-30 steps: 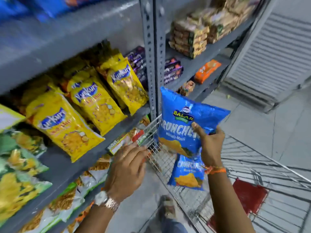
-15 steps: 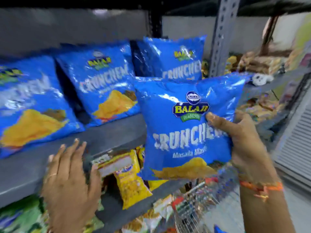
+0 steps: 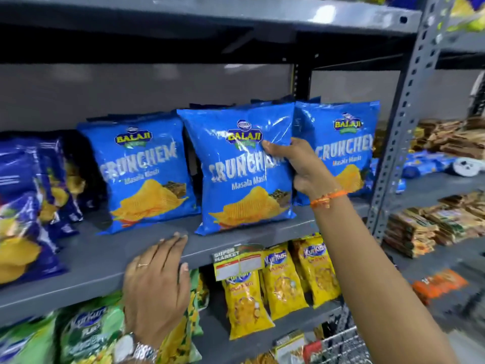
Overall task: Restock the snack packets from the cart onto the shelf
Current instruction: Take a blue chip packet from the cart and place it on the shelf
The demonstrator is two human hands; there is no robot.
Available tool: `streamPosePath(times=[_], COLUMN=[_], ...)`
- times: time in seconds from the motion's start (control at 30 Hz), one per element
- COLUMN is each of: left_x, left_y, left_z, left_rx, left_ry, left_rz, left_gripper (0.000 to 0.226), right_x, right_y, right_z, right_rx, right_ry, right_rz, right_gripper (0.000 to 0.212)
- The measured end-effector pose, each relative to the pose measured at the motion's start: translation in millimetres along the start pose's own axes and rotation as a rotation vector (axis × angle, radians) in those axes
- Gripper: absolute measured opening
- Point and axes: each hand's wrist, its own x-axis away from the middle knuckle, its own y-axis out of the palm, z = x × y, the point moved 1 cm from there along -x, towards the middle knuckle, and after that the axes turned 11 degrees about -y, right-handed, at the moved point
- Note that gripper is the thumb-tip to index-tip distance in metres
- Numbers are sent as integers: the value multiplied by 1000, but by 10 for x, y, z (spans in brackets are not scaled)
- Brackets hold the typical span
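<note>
Your right hand (image 3: 296,166) is stretched up, clamped on the blue Crunchem packet's (image 3: 244,169) right edge, standing it upright on the grey shelf (image 3: 105,261). Your left hand (image 3: 157,282) lies flat, fingers spread, over that shelf's front lip.

Interior of a grocery shop, shown by grey slotted-steel shelving (image 3: 110,261) stocked in rows with identical blue crisp packets (image 3: 244,166) facing outward. Below, ranks of yellow snack packets (image 3: 282,282) and green ones (image 3: 86,334). Clipped to the shelf edge, a price tag (image 3: 237,261) printed "SUPER MARKET". At lower right, the wire rim of a trolley (image 3: 341,345). More packaged goods (image 3: 433,224) stacked in the neighbouring bay.
</note>
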Motion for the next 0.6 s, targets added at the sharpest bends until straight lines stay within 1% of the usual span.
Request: streamPosePath(times=[0.1, 0.37, 0.47, 0.5, 0.53, 0.6], left_x=[8, 29, 32, 33, 37, 34], left_y=[1, 33, 51, 59, 67, 85], left_z=[-7, 2, -11, -10, -8, -16], left_rx=[-3, -3, 5, 6, 7, 12], left_ry=[-14, -34, -31, -29, -31, -37], left_rz=[-26, -6, 4, 6, 6, 10], left_gripper=[53, 52, 52, 52, 52, 52], right_x=[-88, -83, 4, 54, 116, 268], right_y=[20, 3, -68, -99, -134, -226], right_z=[205, 264, 208, 179, 150, 105], right_rx=[-28, -4, 68, 122, 188, 287], right_ry=[11, -4, 7, 9, 11, 38], right_rz=[-4, -9, -15, -24, -30, -13], right_gripper=[10, 18, 23, 27, 37, 65])
